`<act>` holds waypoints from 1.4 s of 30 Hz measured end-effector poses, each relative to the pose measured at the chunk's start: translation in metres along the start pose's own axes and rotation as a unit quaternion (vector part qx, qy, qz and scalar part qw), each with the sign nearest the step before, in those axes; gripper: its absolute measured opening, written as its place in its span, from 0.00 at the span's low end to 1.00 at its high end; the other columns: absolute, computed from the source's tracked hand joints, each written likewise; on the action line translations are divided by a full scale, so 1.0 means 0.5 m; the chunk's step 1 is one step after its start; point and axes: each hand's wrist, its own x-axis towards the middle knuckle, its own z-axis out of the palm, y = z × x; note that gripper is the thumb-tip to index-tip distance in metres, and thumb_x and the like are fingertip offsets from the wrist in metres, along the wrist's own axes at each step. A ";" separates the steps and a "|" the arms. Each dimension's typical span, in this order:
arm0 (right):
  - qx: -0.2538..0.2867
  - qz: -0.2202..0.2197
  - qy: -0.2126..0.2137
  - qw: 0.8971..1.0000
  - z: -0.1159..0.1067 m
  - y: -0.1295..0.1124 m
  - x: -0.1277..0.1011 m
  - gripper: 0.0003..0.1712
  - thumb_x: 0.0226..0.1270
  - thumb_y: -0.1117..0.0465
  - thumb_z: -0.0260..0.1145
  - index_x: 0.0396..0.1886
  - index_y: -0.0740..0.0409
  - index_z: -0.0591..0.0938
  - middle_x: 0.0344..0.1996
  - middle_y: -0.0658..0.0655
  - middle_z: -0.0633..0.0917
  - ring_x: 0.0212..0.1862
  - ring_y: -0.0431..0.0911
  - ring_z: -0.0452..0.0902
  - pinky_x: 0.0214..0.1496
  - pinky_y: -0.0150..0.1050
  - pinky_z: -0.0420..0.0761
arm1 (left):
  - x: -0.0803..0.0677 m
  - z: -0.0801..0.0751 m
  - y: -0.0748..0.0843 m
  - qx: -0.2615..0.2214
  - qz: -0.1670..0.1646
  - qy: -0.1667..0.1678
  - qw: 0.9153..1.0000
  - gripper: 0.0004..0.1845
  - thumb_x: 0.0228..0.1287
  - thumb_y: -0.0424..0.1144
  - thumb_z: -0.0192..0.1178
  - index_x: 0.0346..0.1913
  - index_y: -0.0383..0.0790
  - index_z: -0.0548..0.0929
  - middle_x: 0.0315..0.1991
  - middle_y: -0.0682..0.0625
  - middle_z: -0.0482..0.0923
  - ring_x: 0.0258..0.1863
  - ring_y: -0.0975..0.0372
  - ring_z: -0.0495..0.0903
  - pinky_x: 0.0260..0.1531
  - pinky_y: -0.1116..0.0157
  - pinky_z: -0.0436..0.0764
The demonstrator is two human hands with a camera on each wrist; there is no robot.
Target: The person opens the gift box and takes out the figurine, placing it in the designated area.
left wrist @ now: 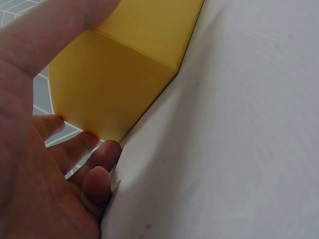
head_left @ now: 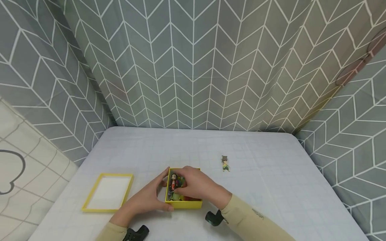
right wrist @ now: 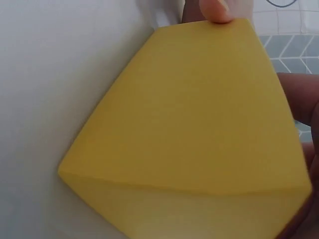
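A small yellow box (head_left: pixel 184 203) stands near the table's front edge with several toy figures inside; a dark-haired one (head_left: pixel 173 182) shows at its left. My left hand (head_left: pixel 147 197) grips the box's left side, thumb on the near corner and fingers on the far one. In the left wrist view the fingers (left wrist: pixel 97 169) wrap the yellow box (left wrist: pixel 114 84). My right hand (head_left: pixel 196 185) reaches into the box from the right, fingers curled among the figures; what they hold is hidden. The right wrist view is filled by the box's outer wall (right wrist: pixel 189 124).
The box's yellow lid (head_left: pixel 108 192) lies upturned to the left. One small figure (head_left: pixel 224 163) stands alone on the white cloth behind and to the right of the box. Grey patterned curtains close off the back and sides.
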 end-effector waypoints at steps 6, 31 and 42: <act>-0.034 0.012 0.000 0.999 0.005 -0.011 0.009 0.41 0.57 0.46 0.76 0.70 0.52 0.74 0.56 0.51 0.80 0.50 0.39 0.76 0.52 0.37 0.78 | 0.000 -0.006 0.002 0.008 0.001 -0.001 1.000 0.71 0.34 0.63 0.80 0.80 0.58 0.45 0.74 0.59 0.55 0.64 0.60 0.67 0.67 0.44 0.59; -0.045 0.039 -0.008 0.998 0.017 -0.015 0.021 0.38 0.55 0.45 0.77 0.62 0.55 0.77 0.44 0.47 0.84 0.42 0.37 0.77 0.48 0.35 0.78 | 0.010 0.003 -0.002 0.009 0.017 -0.004 1.000 0.72 0.33 0.64 0.80 0.80 0.56 0.45 0.71 0.56 0.61 0.62 0.59 0.68 0.65 0.44 0.61; -0.036 0.044 -0.017 0.998 0.019 -0.024 0.025 0.40 0.52 0.44 0.78 0.62 0.56 0.78 0.45 0.48 0.85 0.42 0.37 0.77 0.47 0.35 0.78 | -0.001 0.002 -0.006 0.008 0.004 0.001 1.000 0.71 0.34 0.61 0.81 0.80 0.56 0.45 0.72 0.55 0.60 0.64 0.58 0.66 0.66 0.43 0.59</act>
